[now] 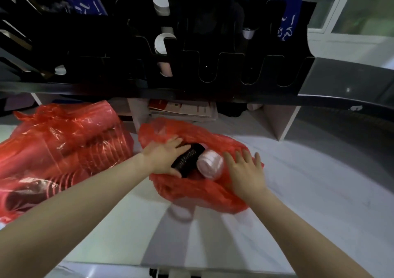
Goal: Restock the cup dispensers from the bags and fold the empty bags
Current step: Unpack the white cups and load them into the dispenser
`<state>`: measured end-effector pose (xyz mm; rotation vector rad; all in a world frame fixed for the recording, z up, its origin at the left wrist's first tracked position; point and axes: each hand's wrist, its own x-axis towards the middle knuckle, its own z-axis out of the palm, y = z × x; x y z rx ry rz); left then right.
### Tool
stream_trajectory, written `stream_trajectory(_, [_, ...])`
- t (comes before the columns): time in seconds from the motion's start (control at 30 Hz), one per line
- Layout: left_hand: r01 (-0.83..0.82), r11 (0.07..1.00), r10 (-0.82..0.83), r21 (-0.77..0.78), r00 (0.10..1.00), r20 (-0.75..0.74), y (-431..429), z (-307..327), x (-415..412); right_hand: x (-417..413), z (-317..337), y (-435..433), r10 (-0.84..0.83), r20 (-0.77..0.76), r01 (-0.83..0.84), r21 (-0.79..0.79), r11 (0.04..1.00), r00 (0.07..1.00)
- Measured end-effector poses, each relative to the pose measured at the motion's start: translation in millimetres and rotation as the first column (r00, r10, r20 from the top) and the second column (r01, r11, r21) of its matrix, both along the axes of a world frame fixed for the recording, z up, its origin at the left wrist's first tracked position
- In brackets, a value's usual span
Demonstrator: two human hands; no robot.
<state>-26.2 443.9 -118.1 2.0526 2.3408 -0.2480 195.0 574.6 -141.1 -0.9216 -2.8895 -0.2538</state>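
While both bare arms reach forward over the white table (309, 182), the black cup dispenser rack (213, 43) fills the top of the view on a dark shelf, with rounded slots along its front edge and a few white cups (161, 43) showing in its left columns. Below it, on the left of the table, lies a big red bag (64, 150), full of stacked cups that show through the thin plastic. Just beside it, in the middle, sits a smaller red bag (191, 194), open and crumpled. Inside its mouth lie a black stack of lids or cups (189, 158) and, touching it, a pale pink stack (210, 164). The left hand (164, 158) is closed around the black stack, thumb under it. The right hand (245, 173) lies flat with spread fingers on the bag's right edge, grasping nothing. Some papers (183, 109) rest under the shelf behind the bags.
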Motion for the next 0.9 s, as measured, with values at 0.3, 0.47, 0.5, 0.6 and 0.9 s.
stream_trajectory(0.3, [-0.221,0.975,0.192,-0.005,0.836,0.514,9.3,-13.3,-19.6,-10.5,-9.4,40.0,0.131,0.126,-0.108,-0.176,0.978,0.983])
stream_trajectory(0.47, [-0.283,0.942,0.121,0.180,0.786,0.606,8.8,-7.6,-7.6,-12.3,10.5,41.8,0.202,-0.064,-0.212,-0.291,0.933,0.977])
stream_trajectory(0.5, [-0.259,0.944,0.116,0.205,0.841,0.529,8.5,-4.6,-4.1,-12.1,16.8,39.4,0.225,-0.112,-0.248,-0.267,0.931,0.968])
stream_trajectory(0.6, [-0.159,0.956,0.135,0.247,0.985,0.112,4.2,3.6,9.1,-16.8,34.6,28.7,0.265,-0.230,-0.304,-0.152,0.941,0.936])
stream_trajectory(0.9, [0.100,0.868,0.025,0.486,0.969,-0.244,-36.3,48.7,44.9,-51.4,69.1,-21.1,0.320,-0.313,-0.299,0.114,0.947,0.894])
